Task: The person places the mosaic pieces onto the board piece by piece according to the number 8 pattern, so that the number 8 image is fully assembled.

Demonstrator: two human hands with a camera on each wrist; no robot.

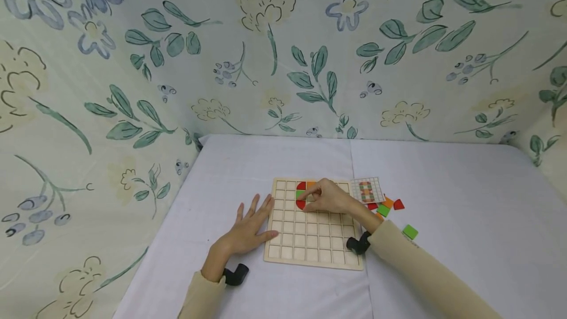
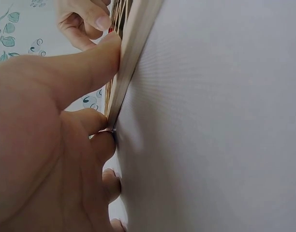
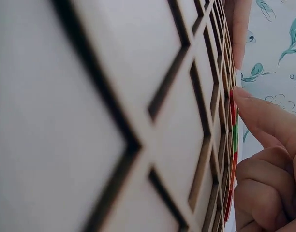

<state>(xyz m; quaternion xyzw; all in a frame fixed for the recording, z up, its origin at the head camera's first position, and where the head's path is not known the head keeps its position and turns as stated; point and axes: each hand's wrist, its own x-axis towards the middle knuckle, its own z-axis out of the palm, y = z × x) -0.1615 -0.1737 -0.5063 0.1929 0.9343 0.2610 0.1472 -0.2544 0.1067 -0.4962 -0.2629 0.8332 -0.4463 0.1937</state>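
Observation:
A wooden grid board (image 1: 292,255) lies flat on the white cloth. My left hand (image 1: 245,230) is spread at its left side, the thumb on the rim and the other fingertips by the edge. With thumb and index finger, my right hand (image 1: 330,196) pinches a red round-cornered tile (image 1: 300,205) at a cell in the board's upper part. Above that tile sit a green square tile (image 1: 299,194) and another red tile (image 1: 301,185), with an orange tile (image 1: 311,184) beside them, partly behind the hand. In the right wrist view the thumb (image 3: 259,113) touches the red tile's edge.
A pattern card (image 1: 367,191) overlaps the board's upper right corner. Loose red, orange and green tiles lie beside it, among them a red tile (image 1: 399,204) and a green tile (image 1: 410,232). A floral curtain (image 1: 274,87) hangs behind the table.

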